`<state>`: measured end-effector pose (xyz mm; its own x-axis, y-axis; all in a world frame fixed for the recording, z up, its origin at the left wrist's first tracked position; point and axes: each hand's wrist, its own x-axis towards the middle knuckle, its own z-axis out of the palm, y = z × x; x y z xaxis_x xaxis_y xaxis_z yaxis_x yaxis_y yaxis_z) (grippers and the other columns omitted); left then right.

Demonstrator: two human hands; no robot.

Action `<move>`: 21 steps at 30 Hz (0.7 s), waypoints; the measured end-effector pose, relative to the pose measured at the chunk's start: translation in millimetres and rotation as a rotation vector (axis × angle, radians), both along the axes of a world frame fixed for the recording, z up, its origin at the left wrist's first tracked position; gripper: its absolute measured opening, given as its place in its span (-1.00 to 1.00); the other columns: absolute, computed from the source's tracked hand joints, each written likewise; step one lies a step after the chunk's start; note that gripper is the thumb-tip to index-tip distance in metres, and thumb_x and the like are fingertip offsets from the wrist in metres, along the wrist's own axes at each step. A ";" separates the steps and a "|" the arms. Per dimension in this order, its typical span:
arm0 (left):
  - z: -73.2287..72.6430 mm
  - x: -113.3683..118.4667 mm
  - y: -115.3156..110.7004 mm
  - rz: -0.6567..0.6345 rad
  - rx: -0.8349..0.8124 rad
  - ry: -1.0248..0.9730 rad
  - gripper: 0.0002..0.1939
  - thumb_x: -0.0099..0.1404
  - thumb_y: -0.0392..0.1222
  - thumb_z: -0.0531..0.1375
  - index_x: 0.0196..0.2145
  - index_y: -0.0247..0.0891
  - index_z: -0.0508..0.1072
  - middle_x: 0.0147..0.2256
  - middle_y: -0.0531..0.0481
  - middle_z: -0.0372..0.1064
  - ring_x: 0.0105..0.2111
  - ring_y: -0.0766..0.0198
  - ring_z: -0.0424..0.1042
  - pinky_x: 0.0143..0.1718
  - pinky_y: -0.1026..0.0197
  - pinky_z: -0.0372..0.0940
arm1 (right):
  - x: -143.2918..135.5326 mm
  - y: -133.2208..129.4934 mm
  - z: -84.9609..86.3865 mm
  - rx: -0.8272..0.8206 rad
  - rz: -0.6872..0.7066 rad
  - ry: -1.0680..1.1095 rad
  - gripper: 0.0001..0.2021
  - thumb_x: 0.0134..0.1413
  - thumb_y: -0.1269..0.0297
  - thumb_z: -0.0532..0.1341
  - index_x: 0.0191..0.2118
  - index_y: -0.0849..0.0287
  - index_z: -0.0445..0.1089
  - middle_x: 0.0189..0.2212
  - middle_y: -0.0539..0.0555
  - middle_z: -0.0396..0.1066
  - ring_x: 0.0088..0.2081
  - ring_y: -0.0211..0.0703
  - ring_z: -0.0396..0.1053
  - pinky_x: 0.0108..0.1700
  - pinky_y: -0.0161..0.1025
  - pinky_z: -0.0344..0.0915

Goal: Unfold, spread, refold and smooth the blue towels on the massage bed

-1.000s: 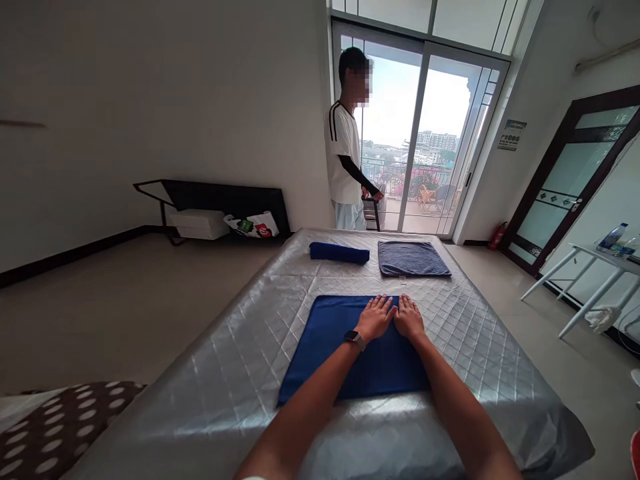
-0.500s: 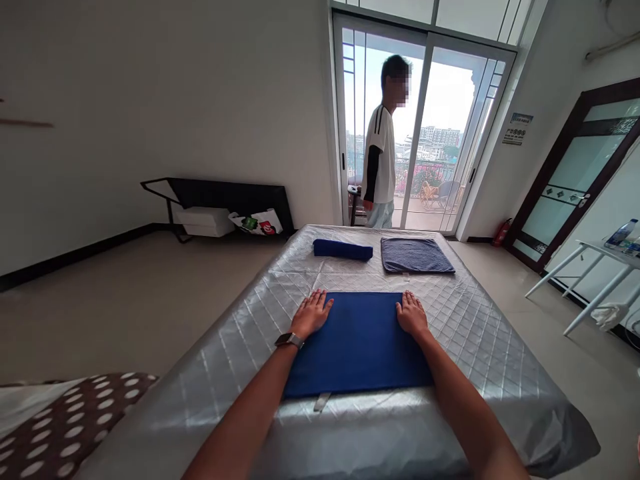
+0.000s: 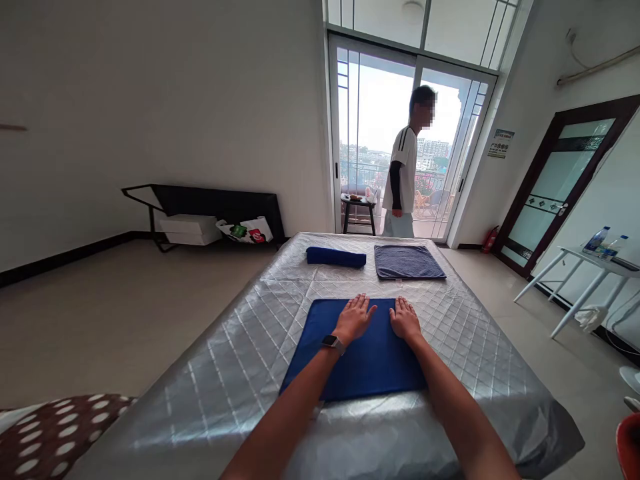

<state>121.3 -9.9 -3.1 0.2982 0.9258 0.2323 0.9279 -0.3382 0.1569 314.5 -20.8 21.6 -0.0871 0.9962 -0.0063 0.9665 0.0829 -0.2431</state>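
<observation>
A blue cloth [image 3: 375, 373] lies spread flat on a table with a silver quilted cover [image 3: 240, 353]. My left hand [image 3: 354, 319], a watch on its wrist, rests open on the cloth's upper middle, fingers pointing away from me. At the upper right corner of the cloth my right hand [image 3: 405, 321] also lies flat, fingers stretched out. Neither hand grasps anything. Farther back on the cover are a rolled dark blue cloth [image 3: 336, 257] and a flat grey-blue towel [image 3: 410, 262], both apart from my hands.
A person [image 3: 404, 163] stands beyond the table by the sliding glass door [image 3: 373, 100]. Near them is a dark stool [image 3: 358, 204]. To the right stands a white side table [image 3: 583, 253] with bottles. A brown dotted cloth [image 3: 65, 427] shows at lower left.
My left hand has slid right, from the cloth's upper left corner to its upper middle. My right hand stays near the right corner. The person behind has moved right, and the view has shifted slightly.
</observation>
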 end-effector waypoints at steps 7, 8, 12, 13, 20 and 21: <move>-12.6 51.7 4.6 -0.151 0.021 0.003 -0.49 0.38 0.04 0.18 0.22 -0.14 0.31 0.31 -0.17 0.12 0.25 -0.05 0.18 0.26 -0.30 0.09 | 4.6 1.7 -5.3 0.019 0.043 -0.009 -0.40 0.41 0.22 -0.17 0.43 0.42 -0.09 0.42 0.26 -0.09 0.45 -0.14 -0.22 0.40 -0.15 -0.21; -13.5 46.2 4.0 -0.134 0.014 0.004 -0.49 0.38 0.03 0.18 0.22 -0.15 0.31 0.30 -0.17 0.13 0.24 -0.05 0.20 0.25 -0.29 0.10 | 4.1 1.8 -5.3 0.021 0.036 -0.004 -0.40 0.41 0.20 -0.18 0.43 0.42 -0.08 0.42 0.27 -0.08 0.45 -0.13 -0.21 0.41 -0.14 -0.21; -15.8 -3.6 -4.8 0.015 -0.036 0.014 -0.42 0.42 0.14 0.07 0.27 -0.18 0.27 0.32 -0.24 0.13 0.30 -0.07 0.15 0.29 -0.27 0.04 | 0.9 1.0 -2.4 0.020 0.006 0.012 -0.39 0.41 0.18 -0.18 0.43 0.42 -0.08 0.42 0.27 -0.08 0.45 -0.14 -0.20 0.41 -0.13 -0.22; -16.5 -21.5 -8.4 0.072 -0.051 0.017 -0.38 0.44 0.17 -0.01 0.30 -0.22 0.25 0.33 -0.29 0.12 0.32 -0.09 0.12 0.31 -0.25 0.02 | 0.3 0.6 -1.4 0.017 0.005 0.016 -0.39 0.41 0.17 -0.18 0.43 0.42 -0.08 0.42 0.27 -0.08 0.45 -0.14 -0.21 0.41 -0.13 -0.23; -25.3 -116.6 -33.3 0.360 -0.116 -0.006 -0.18 0.44 0.22 -0.29 0.36 -0.48 0.11 0.38 -0.35 -0.04 0.39 -0.04 -0.03 0.35 -0.13 -0.03 | -1.3 -1.9 2.7 0.005 -0.009 0.015 -0.39 0.39 0.19 -0.17 0.43 0.42 -0.07 0.42 0.24 -0.11 0.45 -0.13 -0.21 0.40 -0.13 -0.22; -26.0 -118.6 -34.9 0.365 -0.111 -0.005 -0.17 0.44 0.23 -0.29 0.36 -0.48 0.11 0.38 -0.36 -0.04 0.39 -0.04 -0.03 0.36 -0.12 -0.03 | -1.7 -2.1 3.3 0.007 -0.009 0.011 -0.39 0.39 0.20 -0.16 0.42 0.43 -0.06 0.42 0.25 -0.11 0.45 -0.13 -0.20 0.40 -0.13 -0.21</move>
<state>2.7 -44.8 -29.1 -0.0571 0.9905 0.1255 0.9832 0.0339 0.1793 312.8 -22.9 24.9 -0.0784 0.9969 0.0016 0.9644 0.0762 -0.2533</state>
